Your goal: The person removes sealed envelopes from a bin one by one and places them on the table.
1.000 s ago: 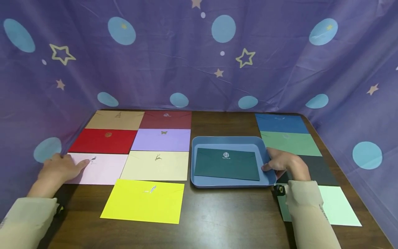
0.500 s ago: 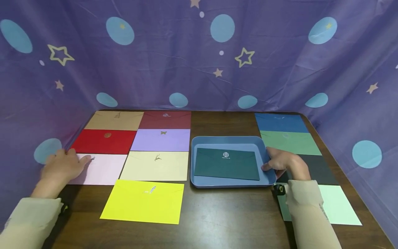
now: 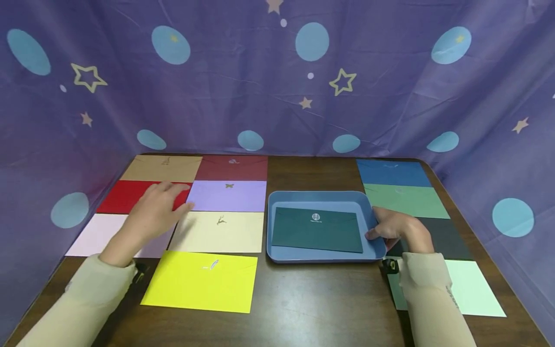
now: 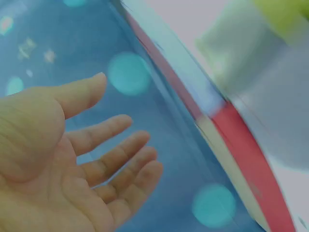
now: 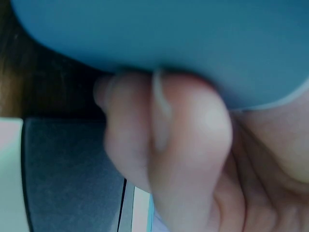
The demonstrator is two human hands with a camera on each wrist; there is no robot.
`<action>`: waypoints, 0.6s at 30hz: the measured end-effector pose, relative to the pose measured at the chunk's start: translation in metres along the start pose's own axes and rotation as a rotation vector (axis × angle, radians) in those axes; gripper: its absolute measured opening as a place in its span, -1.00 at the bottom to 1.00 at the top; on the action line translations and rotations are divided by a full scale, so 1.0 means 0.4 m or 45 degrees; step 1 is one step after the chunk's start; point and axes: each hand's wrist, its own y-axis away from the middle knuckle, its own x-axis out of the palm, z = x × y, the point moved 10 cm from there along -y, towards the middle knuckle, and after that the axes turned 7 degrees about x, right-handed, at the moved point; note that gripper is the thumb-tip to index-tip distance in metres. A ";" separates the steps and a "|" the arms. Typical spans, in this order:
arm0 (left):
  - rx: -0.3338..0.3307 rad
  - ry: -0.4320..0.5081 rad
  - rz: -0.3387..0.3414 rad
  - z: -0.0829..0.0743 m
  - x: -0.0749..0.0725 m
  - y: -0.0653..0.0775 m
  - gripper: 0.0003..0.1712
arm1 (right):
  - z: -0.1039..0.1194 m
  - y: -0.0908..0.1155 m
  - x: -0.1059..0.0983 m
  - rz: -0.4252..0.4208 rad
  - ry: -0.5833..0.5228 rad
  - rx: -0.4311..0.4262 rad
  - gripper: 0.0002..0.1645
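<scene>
My left hand [image 3: 153, 212] hangs over the pink envelope [image 3: 97, 236] and the red envelope [image 3: 125, 195], its fingers pointing toward the lavender envelope [image 3: 227, 196]. In the left wrist view that hand [image 4: 82, 164] has spread, slightly bent fingers and holds nothing. My right hand [image 3: 401, 226] grips the right wall of a blue tray [image 3: 315, 196], thumb inside the rim. The right wrist view shows those fingers [image 5: 190, 121] close up against the tray's wall. In the tray lies a dark green envelope [image 3: 316, 236], slightly askew. A cream envelope [image 3: 218, 236] lies left of the tray.
A yellow envelope [image 3: 199, 284] lies at the front. Tan [image 3: 151, 168] and maroon envelopes [image 3: 236, 169] lie at the back left. On the right are blue [image 3: 392, 173], green [image 3: 409, 201], dark grey [image 3: 446, 236] and mint envelopes [image 3: 474, 289]. A purple curtain [image 3: 243, 106] surrounds the table.
My left hand has left the pink envelope's left end and moved right and upward. More of the pink envelope's left end shows. The right hand keeps its grip on the tray.
</scene>
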 end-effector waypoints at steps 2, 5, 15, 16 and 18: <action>0.072 0.022 -0.010 -0.062 0.004 -0.030 -0.43 | 0.002 0.001 0.001 0.001 0.006 -0.009 -0.16; 0.185 0.038 -0.012 -0.145 0.017 -0.074 -0.47 | 0.002 0.002 0.002 -0.002 0.000 -0.016 -0.18; 0.444 0.083 0.061 -0.332 0.100 -0.167 -0.44 | 0.003 0.006 0.001 -0.021 0.004 -0.025 -0.19; 0.466 0.090 0.067 -0.348 0.110 -0.173 -0.45 | 0.003 0.006 0.000 -0.021 0.003 -0.025 -0.19; 0.510 0.102 0.086 -0.375 0.131 -0.184 -0.46 | 0.004 0.005 0.001 -0.015 -0.006 -0.030 -0.21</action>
